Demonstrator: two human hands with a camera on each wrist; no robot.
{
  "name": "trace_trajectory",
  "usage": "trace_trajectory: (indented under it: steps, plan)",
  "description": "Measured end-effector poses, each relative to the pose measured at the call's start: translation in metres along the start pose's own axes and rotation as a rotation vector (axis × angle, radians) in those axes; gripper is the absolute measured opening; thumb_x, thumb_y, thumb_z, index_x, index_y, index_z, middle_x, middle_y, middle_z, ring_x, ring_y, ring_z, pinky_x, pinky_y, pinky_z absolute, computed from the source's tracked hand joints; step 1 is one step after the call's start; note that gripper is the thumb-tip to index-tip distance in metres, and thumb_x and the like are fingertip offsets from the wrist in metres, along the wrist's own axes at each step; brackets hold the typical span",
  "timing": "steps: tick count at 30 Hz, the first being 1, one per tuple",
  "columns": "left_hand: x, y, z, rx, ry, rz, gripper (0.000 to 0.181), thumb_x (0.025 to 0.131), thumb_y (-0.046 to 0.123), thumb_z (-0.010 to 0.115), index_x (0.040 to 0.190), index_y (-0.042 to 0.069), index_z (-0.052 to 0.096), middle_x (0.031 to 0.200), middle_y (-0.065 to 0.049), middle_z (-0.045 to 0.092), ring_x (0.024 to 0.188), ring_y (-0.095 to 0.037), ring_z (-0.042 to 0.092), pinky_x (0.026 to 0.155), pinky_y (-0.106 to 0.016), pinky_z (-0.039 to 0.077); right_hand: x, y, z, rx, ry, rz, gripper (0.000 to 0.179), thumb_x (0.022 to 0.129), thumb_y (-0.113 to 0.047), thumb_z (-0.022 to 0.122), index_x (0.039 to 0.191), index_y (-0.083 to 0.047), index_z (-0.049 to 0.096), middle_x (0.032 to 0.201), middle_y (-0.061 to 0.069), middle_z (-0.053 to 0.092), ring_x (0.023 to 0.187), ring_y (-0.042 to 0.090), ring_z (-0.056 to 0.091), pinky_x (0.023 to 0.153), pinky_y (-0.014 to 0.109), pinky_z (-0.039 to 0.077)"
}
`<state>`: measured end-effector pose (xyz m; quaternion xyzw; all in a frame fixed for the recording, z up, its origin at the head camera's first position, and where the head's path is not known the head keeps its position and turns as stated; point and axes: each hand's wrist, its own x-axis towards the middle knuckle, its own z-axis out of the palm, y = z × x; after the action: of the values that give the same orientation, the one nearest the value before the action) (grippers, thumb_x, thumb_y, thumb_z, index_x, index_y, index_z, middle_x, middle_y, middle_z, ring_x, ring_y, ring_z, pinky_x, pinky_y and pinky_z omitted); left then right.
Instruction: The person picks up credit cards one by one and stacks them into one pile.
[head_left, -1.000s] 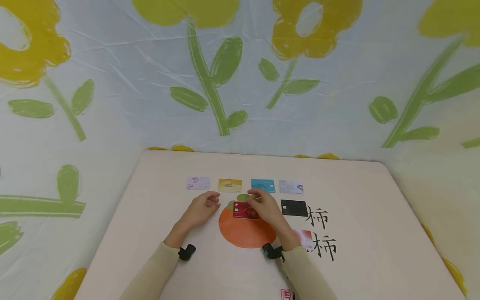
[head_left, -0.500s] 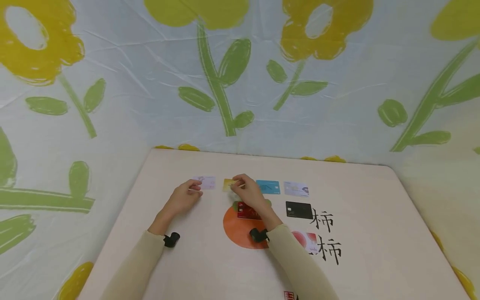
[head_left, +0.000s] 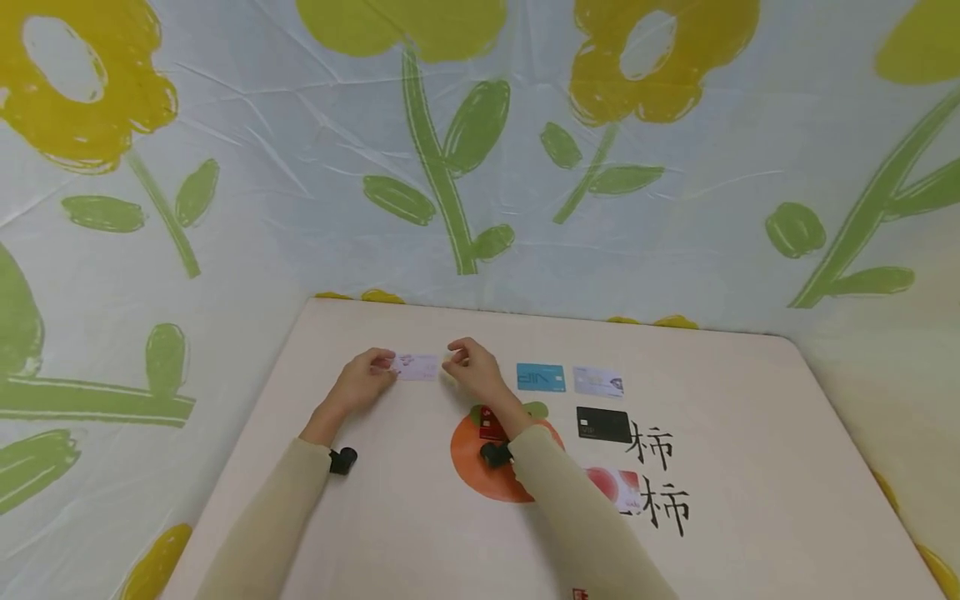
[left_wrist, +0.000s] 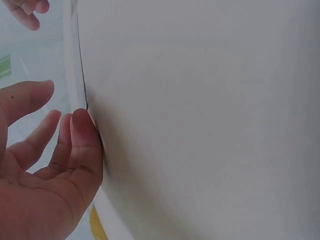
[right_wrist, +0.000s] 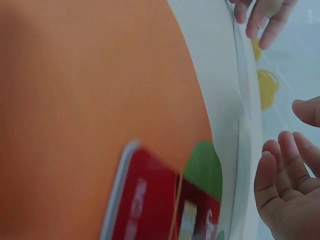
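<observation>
My left hand (head_left: 360, 383) is at the left end of a pale card with purple print (head_left: 418, 367). Its fingertips touch that short edge, and the left wrist view has the thumb held apart from the bent fingers (left_wrist: 87, 145). Just right of that card, my right hand (head_left: 480, 375) hovers over the gold card's place and hides nearly all of it. In the right wrist view the right thumb and fingers (right_wrist: 267, 182) stand apart, with nothing between them. A red card (head_left: 491, 425) lies under the right wrist, partly covered by it.
A blue card (head_left: 541, 377) and a whitish card (head_left: 598, 381) continue the back row. Nearer lie a black card (head_left: 603, 424) and a pink card (head_left: 615, 489). The pale table (head_left: 405, 517) bears an orange persimmon print (head_left: 468, 467); a flowered cloth (head_left: 300, 208) hangs behind.
Both hands have moved left and away from the body, the left to the purple-printed card, the right from the red card over the gold one. The head view has shifted slightly left.
</observation>
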<state>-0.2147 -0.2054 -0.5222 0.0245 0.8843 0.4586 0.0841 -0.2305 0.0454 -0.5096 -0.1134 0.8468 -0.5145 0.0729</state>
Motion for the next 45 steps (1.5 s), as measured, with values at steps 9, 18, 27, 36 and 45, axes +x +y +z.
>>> trace_trajectory:
  steps: [9,18,27,36,45]
  plan:
    - [0.014,-0.010,-0.009,0.052,-0.092,-0.051,0.050,0.092,0.017,0.070,0.138,0.005,0.054,0.124,-0.019,0.058,0.112,-0.033,0.057,0.095,-0.048,0.046,0.016,-0.001,0.019,-0.065,-0.056,0.053,0.045,0.091,-0.015,0.074,0.131,-0.003,0.057,0.094,0.006,0.057,0.083,0.021,0.054,0.074,0.033,0.047]
    - [0.023,-0.015,-0.008,0.082,-0.109,-0.031,0.053,0.091,0.016,0.071,0.140,0.007,0.053,0.120,-0.015,0.057,0.107,-0.030,0.056,0.092,-0.046,0.045,0.022,0.003,0.026,-0.233,-0.056,0.069,0.050,0.088,-0.017,0.076,0.131,-0.003,0.056,0.091,0.006,0.053,0.082,0.021,0.049,0.073,0.034,0.042]
    - [0.022,-0.012,-0.007,0.087,-0.109,-0.030,0.053,0.090,0.015,0.072,0.139,0.007,0.053,0.116,-0.014,0.055,0.102,-0.029,0.055,0.087,-0.042,0.045,0.023,0.004,0.031,-0.325,-0.016,0.016,0.042,0.085,-0.016,0.078,0.121,-0.001,0.063,0.085,0.004,0.053,0.086,0.025,0.048,0.078,0.037,0.040]
    - [0.018,-0.013,-0.007,0.066,-0.085,-0.043,0.054,0.089,0.013,0.072,0.139,0.007,0.053,0.116,-0.015,0.056,0.102,-0.030,0.056,0.088,-0.044,0.045,0.021,0.002,0.038,-0.289,-0.001,0.054,0.035,0.085,-0.012,0.076,0.117,-0.004,0.062,0.090,0.005,0.055,0.090,0.027,0.047,0.082,0.039,0.040]
    - [0.015,-0.009,-0.004,0.023,-0.038,-0.043,0.054,0.086,0.007,0.071,0.137,0.005,0.052,0.116,-0.015,0.059,0.104,-0.030,0.059,0.088,-0.044,0.047,0.022,0.001,0.038,-0.211,-0.003,0.068,0.035,0.085,-0.005,0.070,0.120,-0.004,0.063,0.097,0.003,0.062,0.097,0.026,0.053,0.105,0.043,0.033]
